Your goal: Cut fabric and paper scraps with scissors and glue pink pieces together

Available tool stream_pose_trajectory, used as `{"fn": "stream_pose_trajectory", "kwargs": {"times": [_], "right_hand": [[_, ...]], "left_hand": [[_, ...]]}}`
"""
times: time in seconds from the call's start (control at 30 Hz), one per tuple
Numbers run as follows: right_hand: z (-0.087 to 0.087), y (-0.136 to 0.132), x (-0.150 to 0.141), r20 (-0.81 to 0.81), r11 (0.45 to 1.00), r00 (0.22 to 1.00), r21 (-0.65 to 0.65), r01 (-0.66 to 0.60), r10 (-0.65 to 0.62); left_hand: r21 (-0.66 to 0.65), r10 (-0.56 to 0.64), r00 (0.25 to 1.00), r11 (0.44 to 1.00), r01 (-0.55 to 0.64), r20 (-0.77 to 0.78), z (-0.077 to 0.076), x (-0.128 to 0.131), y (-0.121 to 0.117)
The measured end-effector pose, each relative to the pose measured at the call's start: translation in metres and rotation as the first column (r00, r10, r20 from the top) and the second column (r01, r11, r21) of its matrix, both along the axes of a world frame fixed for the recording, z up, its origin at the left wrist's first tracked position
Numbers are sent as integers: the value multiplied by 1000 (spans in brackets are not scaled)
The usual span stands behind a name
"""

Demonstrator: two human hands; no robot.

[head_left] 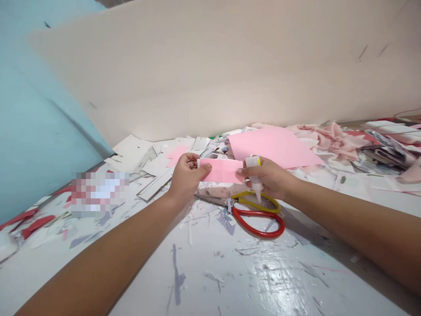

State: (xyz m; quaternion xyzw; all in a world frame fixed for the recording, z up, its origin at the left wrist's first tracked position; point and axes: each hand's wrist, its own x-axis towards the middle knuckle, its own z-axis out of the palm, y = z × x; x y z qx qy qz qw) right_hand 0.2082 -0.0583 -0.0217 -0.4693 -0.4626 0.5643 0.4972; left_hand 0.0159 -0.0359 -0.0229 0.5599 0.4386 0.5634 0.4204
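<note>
Both hands hold a small folded pink paper strip (221, 170) above the white table. My left hand (186, 177) pinches its left end between thumb and fingers. My right hand (269, 176) pinches its right end and also grips a small white glue bottle (254, 175), nozzle pointing down. Directly below the hands lie scissors (258, 210) with one yellow and one red handle loop, blades pointing left under the paper.
A large pink paper sheet (274, 146) lies behind my right hand. White card scraps (141, 158) pile at the back left, pink fabric and papers (335, 138) at the back right, red scraps (34, 223) at the far left. A beige wall rises behind the table (230, 272).
</note>
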Motion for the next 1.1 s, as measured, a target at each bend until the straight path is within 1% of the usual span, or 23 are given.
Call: {"fn": "stream_pose_trajectory", "kwargs": {"times": [0.13, 0.5, 0.67, 0.87, 1.03, 1.1], "right_hand": [[0, -1, -2, -28, 999, 999, -34, 25, -26], [-4, 1, -2, -2, 997, 997, 32, 72, -72], [-4, 0, -2, -13, 996, 996, 8, 94, -94], [-3, 0, 0, -65, 999, 998, -24, 25, -26], [-2, 1, 1, -87, 999, 996, -40, -36, 33], [-1, 1, 1, -88, 998, 995, -37, -42, 39]], "left_hand": [[2, 8, 1000, 1000, -8, -18, -2, 0, 0], [62, 47, 998, 997, -45, -30, -6, 0, 3], [76, 66, 998, 995, -65, -21, -8, 1, 3], [38, 62, 997, 997, -60, -35, -10, 1, 0], [51, 108, 992, 993, -105, -60, -10, 1, -1], [36, 101, 993, 994, -99, -60, -11, 0, -1]]}}
